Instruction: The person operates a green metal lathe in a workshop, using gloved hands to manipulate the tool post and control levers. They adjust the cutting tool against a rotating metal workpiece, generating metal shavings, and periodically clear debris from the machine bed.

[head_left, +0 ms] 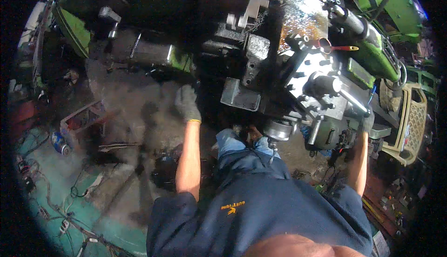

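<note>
My left hand, in a grey work glove with a yellow cuff, is raised beside the dark lower front of a green lathe. Its fingertips run into shadow, so their grip is hidden. On the right, my gloved right hand is closed at the outer end of a shiny lever handle. That lever comes out of the round hub on top of a square tool post with several bolts. A red-handled tool lies behind the post.
Below the tool post sits a round metal handwheel. A bracket-like metal block juts out near the middle. A beige plastic crate stands at right. On the floor at left are a blue can, a red metal frame and cables.
</note>
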Demonstrator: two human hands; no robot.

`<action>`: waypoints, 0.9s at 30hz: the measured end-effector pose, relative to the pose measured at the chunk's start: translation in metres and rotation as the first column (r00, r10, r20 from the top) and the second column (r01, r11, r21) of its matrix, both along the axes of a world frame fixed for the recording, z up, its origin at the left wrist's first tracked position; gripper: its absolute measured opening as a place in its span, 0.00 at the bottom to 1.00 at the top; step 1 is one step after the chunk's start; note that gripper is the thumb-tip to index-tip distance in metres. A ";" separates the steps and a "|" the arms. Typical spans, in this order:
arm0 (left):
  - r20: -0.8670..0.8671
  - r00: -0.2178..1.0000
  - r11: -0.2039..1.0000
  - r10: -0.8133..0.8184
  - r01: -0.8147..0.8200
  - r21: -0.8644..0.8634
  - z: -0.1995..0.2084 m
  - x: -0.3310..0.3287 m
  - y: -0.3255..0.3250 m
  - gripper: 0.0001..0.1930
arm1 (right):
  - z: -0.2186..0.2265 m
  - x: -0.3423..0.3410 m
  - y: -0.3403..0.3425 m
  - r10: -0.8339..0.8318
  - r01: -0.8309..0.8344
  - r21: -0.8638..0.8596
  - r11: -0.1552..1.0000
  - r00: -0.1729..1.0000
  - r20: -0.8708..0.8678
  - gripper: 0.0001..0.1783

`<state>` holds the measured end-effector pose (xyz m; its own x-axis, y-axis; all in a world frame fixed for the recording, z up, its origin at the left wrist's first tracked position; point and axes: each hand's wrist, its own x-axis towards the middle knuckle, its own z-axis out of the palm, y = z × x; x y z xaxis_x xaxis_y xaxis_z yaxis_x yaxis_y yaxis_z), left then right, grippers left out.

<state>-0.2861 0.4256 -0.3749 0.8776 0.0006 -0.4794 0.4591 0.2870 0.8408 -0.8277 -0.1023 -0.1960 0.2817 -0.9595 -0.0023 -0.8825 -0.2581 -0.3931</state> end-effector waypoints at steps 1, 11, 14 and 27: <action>-0.284 0.959 0.953 -0.017 -0.071 -0.296 -0.098 0.016 0.059 0.07 | -0.003 -0.010 0.004 -0.110 0.108 0.077 0.991 0.994 0.023 0.26; -0.478 0.815 0.751 -0.327 -0.083 -0.655 -0.088 0.069 -0.027 0.14 | 0.013 -0.011 0.025 -0.357 0.311 0.196 0.930 0.893 0.276 0.19; -0.424 0.856 0.868 -0.296 0.056 -0.493 -0.034 0.080 -0.067 0.17 | -0.023 -0.050 -0.030 -0.518 0.289 0.469 0.834 0.702 0.488 0.16; 0.547 0.364 0.516 -0.754 -0.188 0.836 0.195 -0.095 -0.144 0.16 | -0.180 -0.076 -0.352 0.026 -0.173 -0.164 0.971 0.762 -0.647 0.18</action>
